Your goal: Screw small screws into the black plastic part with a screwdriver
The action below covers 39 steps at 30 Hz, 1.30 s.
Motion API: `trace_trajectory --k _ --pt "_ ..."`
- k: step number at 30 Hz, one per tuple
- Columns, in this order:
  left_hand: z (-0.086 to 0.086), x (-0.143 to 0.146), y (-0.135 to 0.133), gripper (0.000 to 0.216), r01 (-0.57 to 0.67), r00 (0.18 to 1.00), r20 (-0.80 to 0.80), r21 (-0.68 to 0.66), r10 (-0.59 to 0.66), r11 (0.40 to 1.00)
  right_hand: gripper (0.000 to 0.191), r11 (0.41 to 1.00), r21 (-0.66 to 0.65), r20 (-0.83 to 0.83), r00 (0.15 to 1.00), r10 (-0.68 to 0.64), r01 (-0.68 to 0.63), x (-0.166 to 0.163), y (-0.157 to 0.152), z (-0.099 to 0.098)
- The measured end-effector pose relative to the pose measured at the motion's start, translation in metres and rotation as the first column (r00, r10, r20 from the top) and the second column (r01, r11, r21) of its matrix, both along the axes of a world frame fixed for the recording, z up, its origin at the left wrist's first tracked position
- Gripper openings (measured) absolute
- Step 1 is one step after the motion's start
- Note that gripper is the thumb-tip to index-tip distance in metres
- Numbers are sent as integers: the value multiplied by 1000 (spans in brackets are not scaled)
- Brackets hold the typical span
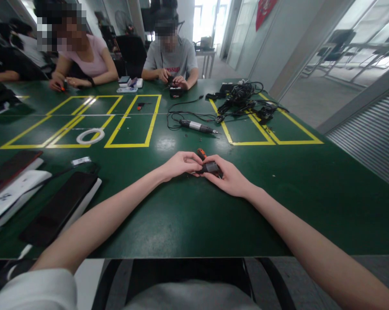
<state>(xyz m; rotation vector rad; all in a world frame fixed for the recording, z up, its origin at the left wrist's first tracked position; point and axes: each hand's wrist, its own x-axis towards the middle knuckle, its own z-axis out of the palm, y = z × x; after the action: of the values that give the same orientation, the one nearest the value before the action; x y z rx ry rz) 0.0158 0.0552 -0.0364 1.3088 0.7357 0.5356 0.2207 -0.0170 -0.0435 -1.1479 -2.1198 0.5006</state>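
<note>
In front of me at the middle of the table, both hands meet around a small black block-shaped device (211,167). My right hand (230,177) is closed around its right side, thumb below and fingers above. With fingertips pinched together, my left hand (183,165) touches the device's left end; its exact grip is partly hidden. Just behind the fingertips shows an orange-and-black piece (201,153), like a tool handle, mostly covered. Beyond my hands lies a grey-and-black pen-shaped electric screwdriver (197,126) with its cord.
Black cables (241,97) are heaped at the back right. Yellow tape (133,145) marks rectangles on the green table (168,215). A white tape roll (90,136) lies left. Near my left forearm are a phone (60,206) and a white power strip (18,193). Two people work opposite.
</note>
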Motion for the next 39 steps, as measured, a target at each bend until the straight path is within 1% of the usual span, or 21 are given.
trace_trajectory --k 4,8,10,12,14,16,19,22,25,27,30,34,36,38,39 --pt "-1 0 1 16 19 1000 17 24 -20 1000 22 1000 18 -14 1000 -4 4 2 1 1" --pt "-2 -4 5 28 99 993 58 26 -100 995 22 997 54 -32 998 -50 52 3 2 1" --pt "-2 -6 7 30 137 986 90 17 -138 990 21 995 60 -45 996 -82 85 4 3 1" --pt "-3 -8 9 28 145 982 119 7 -145 989 21 992 56 -66 992 -110 114 5 3 1" --pt "-4 -9 11 27 128 982 140 5 -127 992 21 989 47 -97 986 -136 141 5 4 0" --pt "-5 -11 12 30 113 983 144 22 -115 993 23 987 19 -145 977 -158 162 4 4 -1" --pt "-6 -11 12 40 111 982 142 73 -121 991 26 982 -84 -254 949 -185 169 0 3 -3" --pt "-7 -10 10 43 81 987 126 118 -96 990 28 973 -189 -350 917 -191 131 -4 3 -3" --pt "-7 -10 10 43 60 993 87 152 -73 987 30 966 -241 -368 912 -180 93 -5 2 -4" --pt "-6 -11 11 44 64 995 69 171 -77 983 28 973 -206 -322 932 -169 105 -5 2 -6" --pt "-4 -12 12 41 68 997 8 250 -72 966 23 989 -58 -200 969 -142 133 -4 4 -9" --pt "-2 -15 13 37 100 990 -127 396 -54 913 19 992 107 -30 997 -69 72 0 6 -7" --pt "-2 -16 14 39 146 982 -173 419 -79 896 24 989 127 59 995 -81 73 4 7 -2" --pt "-3 -17 16 40 200 971 -208 422 -120 884 29 986 66 146 976 -162 154 6 7 2" --pt "-4 -17 17 40 222 965 -224 425 -136 877 26 979 25 200 958 -205 204 7 7 4"
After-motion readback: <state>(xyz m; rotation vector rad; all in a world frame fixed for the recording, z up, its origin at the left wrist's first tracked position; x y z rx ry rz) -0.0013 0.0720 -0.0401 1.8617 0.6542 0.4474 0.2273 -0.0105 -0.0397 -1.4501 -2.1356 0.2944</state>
